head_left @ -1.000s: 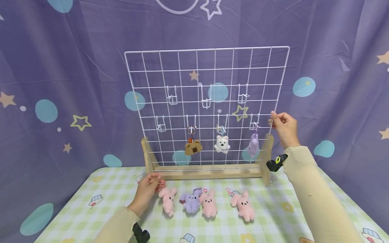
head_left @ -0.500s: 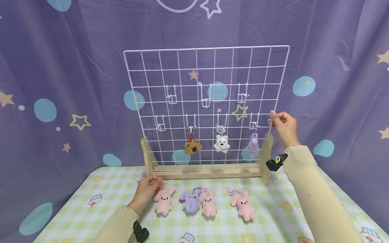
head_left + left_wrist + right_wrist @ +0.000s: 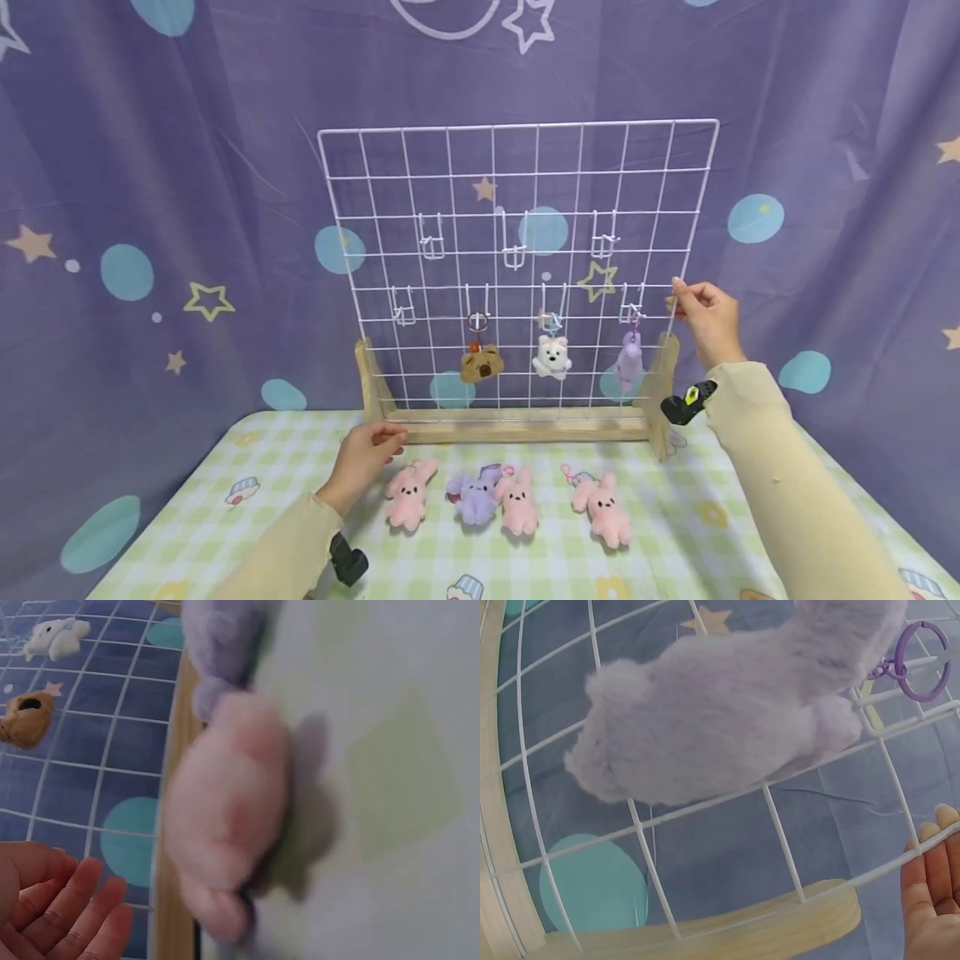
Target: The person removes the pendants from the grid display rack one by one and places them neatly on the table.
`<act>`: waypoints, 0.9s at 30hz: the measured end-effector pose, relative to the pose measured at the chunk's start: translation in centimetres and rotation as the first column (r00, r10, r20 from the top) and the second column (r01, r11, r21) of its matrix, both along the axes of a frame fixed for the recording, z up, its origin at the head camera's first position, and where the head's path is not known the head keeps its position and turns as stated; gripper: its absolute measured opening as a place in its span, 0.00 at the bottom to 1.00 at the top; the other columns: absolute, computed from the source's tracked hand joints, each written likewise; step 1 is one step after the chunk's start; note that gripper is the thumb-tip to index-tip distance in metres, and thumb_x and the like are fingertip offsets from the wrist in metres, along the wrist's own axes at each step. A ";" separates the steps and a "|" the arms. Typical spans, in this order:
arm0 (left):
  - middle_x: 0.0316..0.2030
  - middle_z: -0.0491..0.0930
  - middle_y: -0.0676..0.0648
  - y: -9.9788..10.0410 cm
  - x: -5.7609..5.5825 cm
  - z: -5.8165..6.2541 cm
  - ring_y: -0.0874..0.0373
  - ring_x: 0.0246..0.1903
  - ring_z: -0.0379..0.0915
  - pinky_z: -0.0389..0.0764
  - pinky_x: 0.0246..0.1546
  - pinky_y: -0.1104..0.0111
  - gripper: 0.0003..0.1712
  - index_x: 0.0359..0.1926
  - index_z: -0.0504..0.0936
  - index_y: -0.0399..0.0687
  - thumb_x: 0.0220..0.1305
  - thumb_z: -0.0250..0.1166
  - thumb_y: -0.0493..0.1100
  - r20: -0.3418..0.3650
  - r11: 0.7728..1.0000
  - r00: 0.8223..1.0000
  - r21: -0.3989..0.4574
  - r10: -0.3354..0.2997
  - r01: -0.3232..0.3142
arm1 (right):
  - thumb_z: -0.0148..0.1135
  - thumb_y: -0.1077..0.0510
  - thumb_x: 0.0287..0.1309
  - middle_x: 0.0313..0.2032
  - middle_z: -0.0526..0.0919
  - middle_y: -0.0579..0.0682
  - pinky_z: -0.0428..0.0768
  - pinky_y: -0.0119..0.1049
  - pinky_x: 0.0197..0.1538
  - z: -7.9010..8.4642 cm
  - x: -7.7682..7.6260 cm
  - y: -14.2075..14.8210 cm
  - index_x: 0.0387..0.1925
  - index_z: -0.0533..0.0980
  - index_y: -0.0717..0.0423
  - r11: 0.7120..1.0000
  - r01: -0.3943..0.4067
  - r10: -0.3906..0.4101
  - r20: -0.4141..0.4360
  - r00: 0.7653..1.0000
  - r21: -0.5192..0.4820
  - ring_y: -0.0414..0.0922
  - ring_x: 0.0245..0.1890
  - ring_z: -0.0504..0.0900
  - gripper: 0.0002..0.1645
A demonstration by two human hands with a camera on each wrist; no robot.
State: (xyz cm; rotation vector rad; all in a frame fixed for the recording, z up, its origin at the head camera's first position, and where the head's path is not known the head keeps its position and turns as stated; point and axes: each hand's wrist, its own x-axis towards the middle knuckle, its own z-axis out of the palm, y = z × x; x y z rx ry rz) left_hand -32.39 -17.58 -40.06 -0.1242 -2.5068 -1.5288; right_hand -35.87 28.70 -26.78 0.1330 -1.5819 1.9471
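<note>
My right hand (image 3: 707,321) pinches the right edge of a white wire grid panel (image 3: 517,125), thumb in front and fingers behind it. In the right wrist view those fingers (image 3: 934,881) lie against the edge wire. Close by, a purple plush keychain (image 3: 628,362) hangs from a hook by its purple ring (image 3: 922,661). My left hand (image 3: 367,458) hovers near the stand's left front, fingers loosely bent and holding nothing. Just below it a pink plush rabbit (image 3: 408,497) lies face up on the cloth; in the left wrist view this pink plush (image 3: 229,802) is blurred beside the fingers.
A brown bear keychain (image 3: 482,364) and a white bear keychain (image 3: 552,358) hang on lower hooks. Several bare hooks (image 3: 432,243) dot the grid. A purple plush (image 3: 477,498) and two pink rabbits (image 3: 519,504) lie on the checked tablecloth, before the wooden base (image 3: 517,427).
My left hand has let go of the leftmost pink rabbit and risen slightly from it. The rabbit turned from leaning sideways to lying face up. My right hand stays on the panel's edge.
</note>
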 end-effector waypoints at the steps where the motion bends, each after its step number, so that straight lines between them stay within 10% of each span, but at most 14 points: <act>1: 0.33 0.84 0.38 0.1 0.1 0.3 0.57 0.29 0.80 0.79 0.29 0.72 0.09 0.40 0.81 0.31 0.61 0.62 0.34 -0.003 1.000 1.000 0.005 -0.004 0.004 | 0.63 0.61 0.59 0.18 0.83 0.42 0.79 0.22 0.27 -0.1 0.0 0.0 0.20 0.74 0.59 1.000 -0.005 0.005 0.005 1.000 -0.013 0.35 0.18 0.79 0.13; 13: 0.34 0.83 0.40 3.4 0.8 3.1 0.55 0.33 0.81 0.83 0.38 0.62 0.07 0.39 0.81 0.33 0.61 0.63 0.34 -0.061 0.985 0.993 0.140 -0.096 0.104 | 0.64 0.63 0.56 0.18 0.84 0.44 0.80 0.23 0.28 -0.8 0.1 0.1 0.19 0.75 0.58 0.997 -0.002 0.001 -0.017 1.000 -0.072 0.36 0.19 0.82 0.12; 27: 0.36 0.84 0.40 6.9 -0.7 7.4 0.53 0.36 0.81 0.79 0.34 0.73 0.09 0.42 0.81 0.37 0.63 0.62 0.37 -0.200 0.971 0.974 0.190 -0.109 0.148 | 0.67 0.62 0.54 0.17 0.83 0.44 0.78 0.22 0.27 0.0 0.1 -0.2 0.19 0.77 0.58 0.997 0.047 -0.050 -0.044 0.998 -0.069 0.35 0.18 0.79 0.11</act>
